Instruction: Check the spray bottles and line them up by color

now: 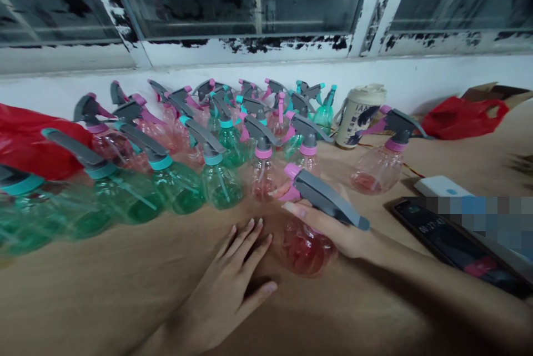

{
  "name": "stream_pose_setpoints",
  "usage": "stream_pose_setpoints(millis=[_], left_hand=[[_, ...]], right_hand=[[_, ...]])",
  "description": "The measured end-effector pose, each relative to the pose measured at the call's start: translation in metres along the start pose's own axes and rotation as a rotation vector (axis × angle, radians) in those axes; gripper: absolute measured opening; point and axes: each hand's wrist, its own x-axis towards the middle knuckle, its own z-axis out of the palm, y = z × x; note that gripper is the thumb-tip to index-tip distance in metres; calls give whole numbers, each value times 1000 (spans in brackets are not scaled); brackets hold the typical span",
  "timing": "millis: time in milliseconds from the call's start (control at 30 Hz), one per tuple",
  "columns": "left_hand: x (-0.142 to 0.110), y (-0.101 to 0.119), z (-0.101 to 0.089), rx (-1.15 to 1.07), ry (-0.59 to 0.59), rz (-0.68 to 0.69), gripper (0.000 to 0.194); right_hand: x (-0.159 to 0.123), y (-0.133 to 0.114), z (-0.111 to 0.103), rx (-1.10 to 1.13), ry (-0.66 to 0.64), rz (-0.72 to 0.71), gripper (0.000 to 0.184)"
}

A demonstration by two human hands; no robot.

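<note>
My right hand point(333, 228) is closed around the neck of a pink spray bottle point(306, 253), just under its grey and pink trigger head. The bottle's clear pinkish body is tilted slightly over the brown table point(125, 289). Left of it, my left hand point(233, 278) lies palm down with fingers spread, holding nothing. Ahead of my hands stand another pink spray bottle point(263, 175) and a green spray bottle point(222, 184). One more pink spray bottle point(377, 167) stands apart on the right.
Several more green and pink spray bottles crowd the back and left, beside a red plastic bag point(37, 142). On the right are a printed cup point(360, 117), another red bag point(462, 117), a white box-like device point(443, 185) and a phone point(453, 242). A window wall closes the back.
</note>
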Motion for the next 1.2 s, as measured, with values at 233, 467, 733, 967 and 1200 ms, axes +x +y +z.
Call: stream_pose_setpoints(millis=[233,467,733,967,1200], left_hand=[[-1,-1,1,-5,-16,-16,63],[0,0,1,-31,-8,-13,61],[-2,0,-1,-37,-39,-21,62],[-1,0,-1,-36,-57,-24,62],[-1,-2,1,-30,-61,-16,64]], right_hand=[[0,1,0,36,2,19,12],[3,-5,-2,-45,-34,-11,10],[5,-4,-2,-181,-24,-95,26],[0,-6,-1,-99,-81,4,14],[-2,1,1,-29,-33,-19,16]])
